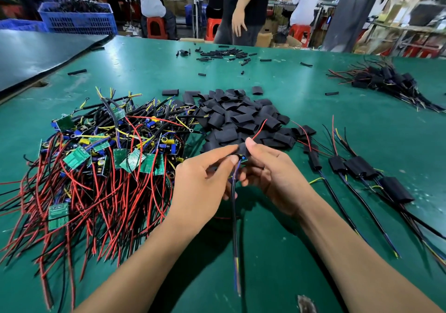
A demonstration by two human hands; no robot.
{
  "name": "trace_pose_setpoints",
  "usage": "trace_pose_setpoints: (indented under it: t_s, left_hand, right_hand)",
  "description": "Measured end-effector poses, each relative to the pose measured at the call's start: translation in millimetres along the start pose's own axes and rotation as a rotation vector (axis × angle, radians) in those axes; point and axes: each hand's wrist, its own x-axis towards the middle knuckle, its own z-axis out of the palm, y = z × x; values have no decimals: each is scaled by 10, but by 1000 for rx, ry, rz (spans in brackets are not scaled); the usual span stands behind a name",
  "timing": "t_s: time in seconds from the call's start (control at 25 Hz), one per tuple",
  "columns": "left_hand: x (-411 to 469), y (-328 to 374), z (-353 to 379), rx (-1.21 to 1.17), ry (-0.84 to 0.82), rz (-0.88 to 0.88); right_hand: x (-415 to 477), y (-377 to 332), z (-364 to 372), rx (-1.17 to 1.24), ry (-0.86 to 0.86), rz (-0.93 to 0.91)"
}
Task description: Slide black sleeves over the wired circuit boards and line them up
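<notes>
1. Your left hand (202,182) is pinching the left edge of a black sleeve (242,149) between thumb and forefinger. Its other fingers are curling underneath, mostly out of sight.
2. Your right hand (272,175) is gripping the same sleeve from the 3 o'clock side, with the thumb pressing on top and the fingers curling beneath.
3. The circuit board (243,159) is sitting inside that sleeve, almost wholly hidden. Only a blue part is peeking out at the sleeve's near mouth.
4. A red wire (259,129) is rising from the sleeve's far end toward 1 o'clock. A black cable (235,216) is hanging from the near end toward 6 o'clock, and its tip is blurring out.
5. At 9 o'clock from your hands, a tangled heap of wired boards (101,158) is lying on the green table (289,83). Its red leads are running off the left edge of the view.
6. At 12 o'clock, just beyond your fingertips, a pile of loose sleeves (239,119) is lying.
7. At 3 o'clock, a row of sleeved boards (362,168) is lying side by side. Their cables are trailing toward 5 o'clock and getting cut off at the right edge.
8. At 2 o'clock, well apart, a far bundle (386,81) of sleeved boards is lying, with its wire ends cut off at the right edge.
9. At far 12 o'clock, scraps of thin tubing (222,54) are lying scattered, too small to make out singly.
</notes>
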Motion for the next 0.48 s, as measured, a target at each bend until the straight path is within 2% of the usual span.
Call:
trace_pose_setpoints:
  t_s: [0.08, 0.16, 0.36, 0.48]
  left_hand:
    - [38, 40, -28, -253, -66, -114]
    - [65, 71, -66, -403, -66, -193]
    - [87, 69, -79, -478, -119, -308]
    - [100, 75, -103, -536, -187, -348]
  right_hand:
    - [-6, 22, -17, -65, -63, -39]
    - [-21, 42, -22, -146, -120, -74]
    - [-16, 85, -36, -254, -61, -156]
    - [-1, 98, -51, -254, -60, -127]
